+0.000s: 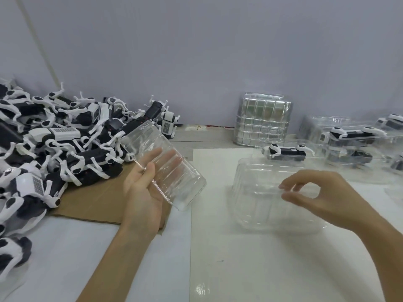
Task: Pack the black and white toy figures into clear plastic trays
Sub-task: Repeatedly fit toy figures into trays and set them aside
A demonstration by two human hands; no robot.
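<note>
A big pile of black and white toy figures (54,138) covers the left of the table. My left hand (144,192) holds an empty clear plastic tray (168,168) tilted in the air beside the pile. Its thumb lies on the near side and its fingers show through the plastic behind. A second empty clear tray (261,205) lies on the white surface at centre right. My right hand (320,197) is over its right part, thumb and forefinger pinching its upper edge.
A stack of empty clear trays (262,120) stands against the back wall. Packed trays holding figures (353,136) sit at the far right, one (287,151) just behind the second tray. Brown cardboard (96,199) lies under the pile's near edge.
</note>
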